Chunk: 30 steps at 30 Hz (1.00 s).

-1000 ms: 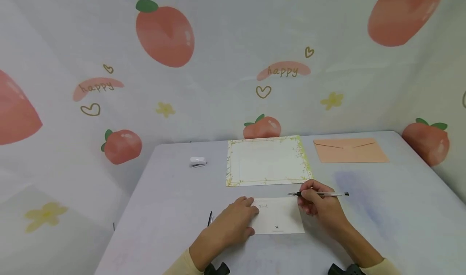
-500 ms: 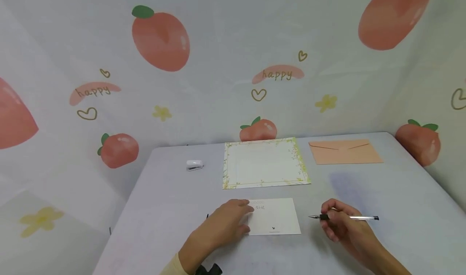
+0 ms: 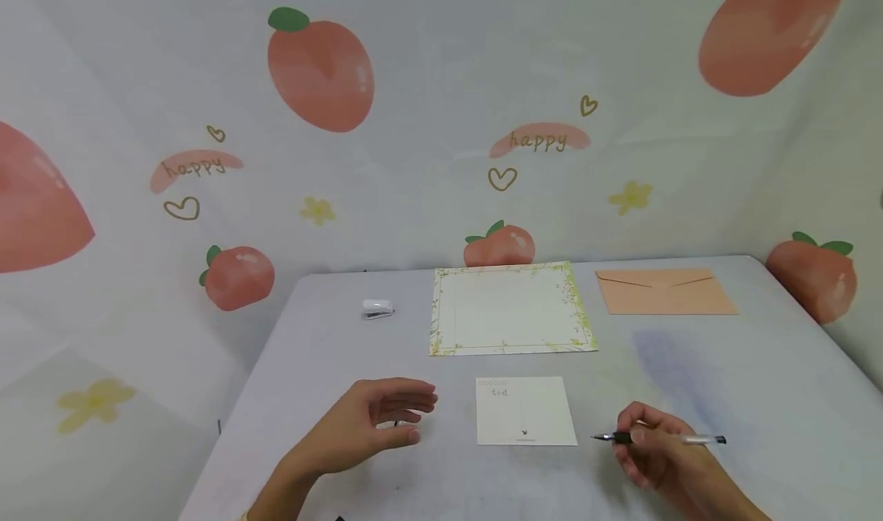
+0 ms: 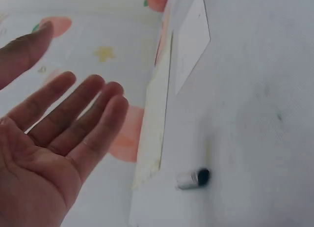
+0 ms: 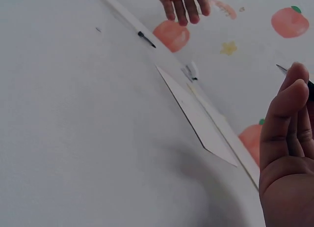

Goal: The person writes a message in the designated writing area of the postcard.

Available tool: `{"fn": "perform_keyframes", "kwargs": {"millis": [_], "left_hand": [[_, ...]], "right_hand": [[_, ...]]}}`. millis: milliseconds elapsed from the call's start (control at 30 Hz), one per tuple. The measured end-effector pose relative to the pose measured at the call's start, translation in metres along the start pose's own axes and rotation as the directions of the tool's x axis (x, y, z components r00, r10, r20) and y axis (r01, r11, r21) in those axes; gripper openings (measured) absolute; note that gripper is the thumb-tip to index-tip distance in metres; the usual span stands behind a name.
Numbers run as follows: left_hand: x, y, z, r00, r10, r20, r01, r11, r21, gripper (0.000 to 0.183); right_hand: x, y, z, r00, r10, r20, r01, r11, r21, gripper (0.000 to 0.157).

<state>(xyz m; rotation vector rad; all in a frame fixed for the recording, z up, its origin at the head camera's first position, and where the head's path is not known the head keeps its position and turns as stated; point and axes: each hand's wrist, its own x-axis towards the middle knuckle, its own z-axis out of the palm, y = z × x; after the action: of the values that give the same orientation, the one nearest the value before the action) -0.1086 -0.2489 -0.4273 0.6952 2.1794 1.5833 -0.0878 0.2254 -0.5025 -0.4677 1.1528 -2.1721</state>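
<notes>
A small white card (image 3: 526,417) with handwriting near its top left lies flat on the table. My right hand (image 3: 662,448), to the right of it, pinches a gel pen (image 3: 700,439) with a clear barrel and black grip, its tip pointing left toward the card's edge. To the left of the card my left hand (image 3: 372,421) is raised over the table, fingers extended and thumb apart, holding nothing. Under it lies a small clear-and-black thing like a pen cap (image 4: 194,179), mostly hidden by this hand in the head view.
Behind the card lies a larger sheet (image 3: 510,310) with a yellow floral border. A peach envelope (image 3: 667,293) is at the back right, a small white stapler (image 3: 377,309) at the back left. A peach-printed curtain (image 3: 428,107) hangs behind the table.
My left hand has let go of the card's left edge and moved up and left. My right hand, still holding the pen, has moved right and nearer, away from the card.
</notes>
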Motion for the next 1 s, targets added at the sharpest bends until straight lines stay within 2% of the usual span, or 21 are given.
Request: {"fn": "perform_keyframes", "kwargs": {"millis": [133,267,367,467,533,667,733,833,1000], "left_hand": [[-0.017,-0.006,-0.011,0.995,-0.080,-0.062,0.069,0.983,-0.168,0.053],[-0.028,-0.011,-0.018,0.974,-0.189,-0.124,0.155,0.958,-0.240,0.058],[-0.035,-0.017,-0.024,0.947,-0.283,-0.149,0.234,0.931,-0.279,0.060],[-0.040,-0.025,-0.029,0.924,-0.350,-0.151,0.285,0.898,-0.335,0.061],[-0.040,-0.031,-0.030,0.905,-0.398,-0.148,0.320,0.869,-0.377,0.062],[-0.038,-0.039,-0.027,0.871,-0.465,-0.161,0.368,0.833,-0.412,0.064],[-0.036,-0.042,-0.025,0.857,-0.486,-0.172,0.389,0.828,-0.404,0.064],[-0.032,-0.043,-0.022,0.840,-0.504,-0.200,0.412,0.834,-0.367,0.062],[-0.022,-0.042,-0.015,0.820,-0.494,-0.288,0.436,0.866,-0.244,0.048]], "right_hand": [[0.003,0.003,0.005,0.998,0.064,0.016,-0.065,0.996,0.055,0.048],[0.007,0.006,0.011,0.995,0.099,0.023,-0.100,0.992,0.072,0.047],[0.011,0.010,0.014,0.993,0.115,0.017,-0.115,0.991,0.064,0.045],[0.013,0.014,0.016,0.992,0.127,0.016,-0.128,0.990,0.065,0.044],[0.015,0.016,0.018,0.991,0.130,0.023,-0.131,0.989,0.072,0.044],[0.019,0.018,0.023,0.991,0.123,0.054,-0.128,0.987,0.096,0.044],[0.020,0.019,0.024,0.990,0.127,0.056,-0.132,0.987,0.095,0.043],[0.022,0.021,0.026,0.988,0.144,0.048,-0.148,0.985,0.093,0.042],[0.023,0.021,0.027,0.984,0.176,0.010,-0.177,0.981,0.085,0.038]]}}
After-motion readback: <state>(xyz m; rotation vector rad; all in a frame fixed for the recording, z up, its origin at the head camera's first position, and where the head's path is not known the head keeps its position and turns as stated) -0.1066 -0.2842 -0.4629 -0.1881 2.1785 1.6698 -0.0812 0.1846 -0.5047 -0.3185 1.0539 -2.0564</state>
